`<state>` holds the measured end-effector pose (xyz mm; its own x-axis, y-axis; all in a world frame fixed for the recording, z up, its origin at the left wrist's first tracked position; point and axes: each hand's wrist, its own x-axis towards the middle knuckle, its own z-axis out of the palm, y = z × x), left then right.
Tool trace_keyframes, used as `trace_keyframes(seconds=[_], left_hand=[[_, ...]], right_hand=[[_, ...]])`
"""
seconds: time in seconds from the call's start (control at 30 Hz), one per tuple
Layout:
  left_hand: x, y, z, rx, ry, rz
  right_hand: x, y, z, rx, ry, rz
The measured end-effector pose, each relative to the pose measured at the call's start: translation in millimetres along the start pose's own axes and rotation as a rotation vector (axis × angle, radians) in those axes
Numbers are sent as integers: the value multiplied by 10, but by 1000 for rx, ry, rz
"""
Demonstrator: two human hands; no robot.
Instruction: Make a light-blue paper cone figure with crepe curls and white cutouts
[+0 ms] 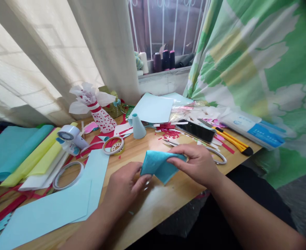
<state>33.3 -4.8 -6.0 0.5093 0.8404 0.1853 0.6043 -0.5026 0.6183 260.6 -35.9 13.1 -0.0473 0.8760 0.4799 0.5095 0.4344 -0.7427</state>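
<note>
Both of my hands grip a folded piece of bright blue tissue paper (158, 165) above the front of the wooden table. My left hand (125, 180) pinches its left edge between thumb and fingers. With thumb below and fingers over the top, my right hand (194, 163) holds the right end. One corner of the paper points down between the hands. Scissors (217, 156) lie partly hidden behind my right hand, with their blade tips and one handle loop showing. A pale blue paper cone (138, 127) stands upright beyond the paper.
Tape rolls (68, 176), pale blue paper sheets (61, 203) and rolled coloured paper (30, 149) lie on the left. A spotted cone with white tissue (102, 118) stands behind. To the right are a phone (196, 131), a yellow cutter (232, 140) and red paper scraps (170, 132).
</note>
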Motion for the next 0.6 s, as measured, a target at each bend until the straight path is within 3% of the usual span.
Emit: trace_keyframes(seconds=[0.1,0.23,0.47,0.6], left_hand=[[-30,11,22,-89,166,74],[-92,82,22,-447,372,158],[-71,126,-73,-726,361,-92],[-42,161,-105,-932,190,-174]], right_hand=[[-7,-67,15,-52,-54,-68],[-34,-153,89,-151,-22,-221],[-124,-242,220,-250,18,-357],[-173,-331,260,-315,31,-385]])
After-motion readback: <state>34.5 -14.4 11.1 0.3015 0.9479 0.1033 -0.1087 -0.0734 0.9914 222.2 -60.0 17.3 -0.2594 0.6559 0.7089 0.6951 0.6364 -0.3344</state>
